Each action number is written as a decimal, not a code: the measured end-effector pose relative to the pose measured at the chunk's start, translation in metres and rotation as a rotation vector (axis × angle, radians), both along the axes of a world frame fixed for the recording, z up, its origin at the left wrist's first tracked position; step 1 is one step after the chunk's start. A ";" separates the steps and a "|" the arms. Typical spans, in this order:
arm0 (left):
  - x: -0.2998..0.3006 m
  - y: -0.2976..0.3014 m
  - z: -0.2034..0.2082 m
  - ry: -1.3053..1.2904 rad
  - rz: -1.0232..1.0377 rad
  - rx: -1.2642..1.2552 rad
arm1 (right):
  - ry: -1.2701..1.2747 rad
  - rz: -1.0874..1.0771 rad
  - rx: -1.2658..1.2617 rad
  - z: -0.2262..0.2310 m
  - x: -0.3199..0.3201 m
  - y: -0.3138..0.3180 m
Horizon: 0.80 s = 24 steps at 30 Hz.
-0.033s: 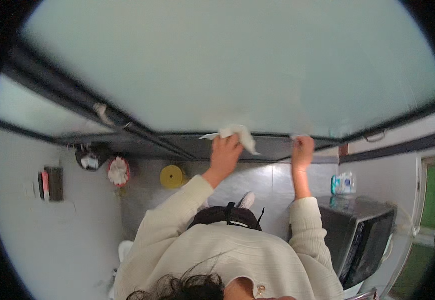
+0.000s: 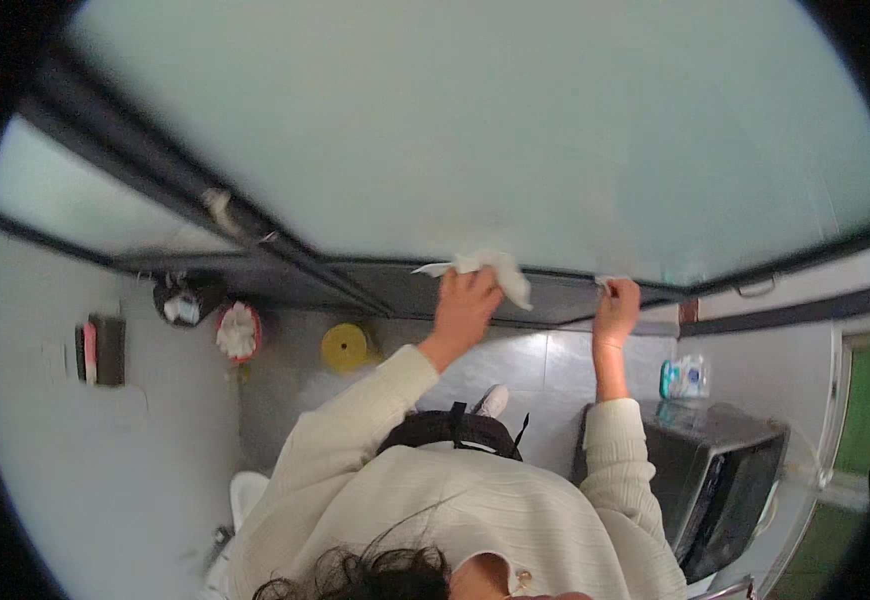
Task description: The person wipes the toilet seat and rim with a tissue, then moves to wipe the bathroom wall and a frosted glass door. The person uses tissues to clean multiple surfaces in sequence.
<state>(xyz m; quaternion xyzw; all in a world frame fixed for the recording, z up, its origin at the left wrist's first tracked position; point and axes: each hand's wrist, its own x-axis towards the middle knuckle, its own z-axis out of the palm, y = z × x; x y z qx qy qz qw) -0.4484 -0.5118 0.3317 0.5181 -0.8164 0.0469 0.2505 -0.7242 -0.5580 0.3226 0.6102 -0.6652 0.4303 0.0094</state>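
Note:
A tall frosted glass panel (image 2: 515, 130) in a dark frame stands in front of me. My left hand (image 2: 463, 312) presses a crumpled white wipe (image 2: 475, 264) against the panel's lower dark edge, and the wipe's loose corners stick out on both sides of the fingers. Farther right along the same edge, my right hand (image 2: 617, 312) is closed in a pinch with a small white scrap (image 2: 610, 282) at its fingertips. Whether that scrap is paper or cloth cannot be made out.
At left, a dark upright post (image 2: 155, 165) carries a pale latch (image 2: 221, 212). On the grey tiled floor (image 2: 515, 355) are a red-rimmed bin (image 2: 238, 332) and a round yellow object (image 2: 345, 347). A black boxy appliance (image 2: 715, 480) stands right, with a white-and-teal package (image 2: 685, 378) behind it.
Both hands have shifted slightly right along the panel's lower edge, the wipe moving with the left one. The dark post and latch also appear farther right.

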 end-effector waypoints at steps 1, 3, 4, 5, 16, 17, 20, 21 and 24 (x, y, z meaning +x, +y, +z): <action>-0.003 -0.001 -0.003 -0.014 0.012 0.012 | 0.079 0.043 0.047 0.002 -0.006 0.000; 0.010 0.001 -0.010 -0.011 0.010 -0.036 | 0.101 0.157 0.037 -0.003 0.016 0.001; 0.022 0.005 -0.014 0.009 0.012 -0.058 | 0.109 0.200 0.037 -0.003 0.033 0.002; 0.033 0.008 -0.017 0.027 0.017 -0.090 | 0.143 0.243 0.027 -0.004 0.058 0.003; 0.162 0.033 -0.002 0.600 0.542 -0.098 | 0.136 0.756 0.148 0.022 0.199 0.012; 0.165 0.032 0.007 0.677 0.563 -0.063 | 0.126 0.764 0.185 0.026 0.194 0.012; 0.185 0.032 0.035 0.854 0.663 -0.411 | 0.161 0.784 0.140 0.031 0.196 0.009; 0.195 0.026 0.041 0.914 0.670 -0.531 | 0.167 0.790 0.139 0.031 0.195 0.008; 0.209 0.005 0.049 0.671 0.701 -0.578 | 0.156 0.793 0.190 0.034 0.195 0.011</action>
